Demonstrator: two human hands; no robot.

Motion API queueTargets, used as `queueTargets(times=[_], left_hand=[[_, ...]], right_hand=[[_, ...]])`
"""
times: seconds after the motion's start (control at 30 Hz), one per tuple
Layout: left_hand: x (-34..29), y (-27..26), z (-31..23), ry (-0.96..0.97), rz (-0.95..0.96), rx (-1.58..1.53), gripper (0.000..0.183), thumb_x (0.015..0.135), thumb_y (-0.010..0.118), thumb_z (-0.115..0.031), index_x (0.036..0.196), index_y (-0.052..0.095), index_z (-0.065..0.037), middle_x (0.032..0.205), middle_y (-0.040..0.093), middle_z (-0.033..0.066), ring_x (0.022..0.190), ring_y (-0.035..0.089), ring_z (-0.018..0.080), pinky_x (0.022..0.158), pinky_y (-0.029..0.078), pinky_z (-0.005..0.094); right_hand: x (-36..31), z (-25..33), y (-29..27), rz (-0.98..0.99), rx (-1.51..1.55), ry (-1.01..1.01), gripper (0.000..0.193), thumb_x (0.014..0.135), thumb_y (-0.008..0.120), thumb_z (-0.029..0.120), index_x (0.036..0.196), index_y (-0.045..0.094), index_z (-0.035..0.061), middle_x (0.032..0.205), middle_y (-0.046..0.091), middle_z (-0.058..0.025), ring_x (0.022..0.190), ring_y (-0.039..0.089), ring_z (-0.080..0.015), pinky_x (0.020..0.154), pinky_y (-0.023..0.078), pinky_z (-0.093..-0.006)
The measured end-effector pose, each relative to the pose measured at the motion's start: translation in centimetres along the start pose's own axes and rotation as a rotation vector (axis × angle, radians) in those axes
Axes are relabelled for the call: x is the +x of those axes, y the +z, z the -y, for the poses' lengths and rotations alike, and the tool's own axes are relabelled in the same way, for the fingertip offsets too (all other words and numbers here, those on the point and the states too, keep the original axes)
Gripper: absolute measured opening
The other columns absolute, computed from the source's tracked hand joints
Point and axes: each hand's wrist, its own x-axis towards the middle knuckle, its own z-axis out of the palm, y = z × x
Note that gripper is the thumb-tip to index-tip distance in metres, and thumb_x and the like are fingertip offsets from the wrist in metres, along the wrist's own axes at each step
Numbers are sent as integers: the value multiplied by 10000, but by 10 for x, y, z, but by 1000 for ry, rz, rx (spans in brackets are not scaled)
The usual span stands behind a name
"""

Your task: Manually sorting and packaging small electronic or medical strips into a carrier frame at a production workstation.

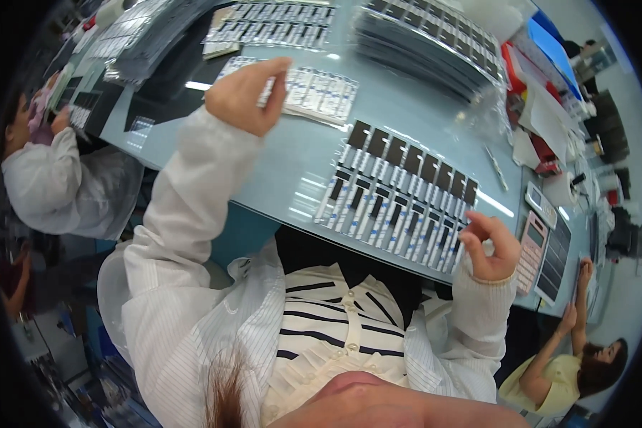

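My left hand (246, 96) is raised over a stack of sheets with white strips (321, 94). Its fingers are curled and the thumb and forefinger come close together at the tips; I cannot make out whether anything small is between them. My right hand (493, 246) is beside the right end of a clear tray (399, 200), its thumb and forefinger curved with a gap between the tips. Rows of flat pieces with dark brown ends, white bodies and blue marks fill the tray, which lies tilted near the table's front edge.
Tall stacks of filled clear trays (428, 53) stand at the back, with more piled trays (157, 36) far left. A pen (496, 167), a pink calculator (531, 250) and a red bin (513, 68) are on the right. Other people sit at both sides.
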Motion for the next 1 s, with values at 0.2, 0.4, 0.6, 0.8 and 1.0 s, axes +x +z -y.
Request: queueTargets(times=[0.2,0.4,0.6,0.8,1.0], left_hand=[[0,-41,-103,150,322,-316,272,755,708,-42,1015,693,35,889,685,110,737,669,223,631,546,323],[-54,-39,-151,142,652,-482,291,814,679,-135,1072,680,0,1016,695,122,933,687,252,842,563,360],[-24,-20,-133,-70,452,-623,551,764,796,-222,1240,626,-4,1223,650,194,1122,638,366,1019,476,457],[-23,9,-120,-321,679,-784,197,835,801,-299,798,710,-128,693,646,-39,647,611,150,812,430,319],[-17,7,-131,-339,806,-859,207,851,789,-320,832,706,-131,721,661,-43,646,611,149,800,427,315]], right_hand=[[1,0,56,324,971,457,688,980,580,540,1293,586,-73,963,720,-164,710,701,-214,590,564,-298],[10,15,87,402,923,737,360,1046,498,167,1322,558,-56,976,713,-132,601,628,-145,483,536,-267],[2,27,93,275,782,584,325,1043,512,122,1308,565,-60,979,682,-88,650,599,-110,524,508,-233],[-1,38,90,313,478,311,309,1014,539,55,1285,577,-87,1004,666,-92,704,578,-93,632,484,-231],[-8,33,70,97,571,404,157,955,625,-2,1102,651,-52,876,661,-74,651,593,-86,569,455,-215]])
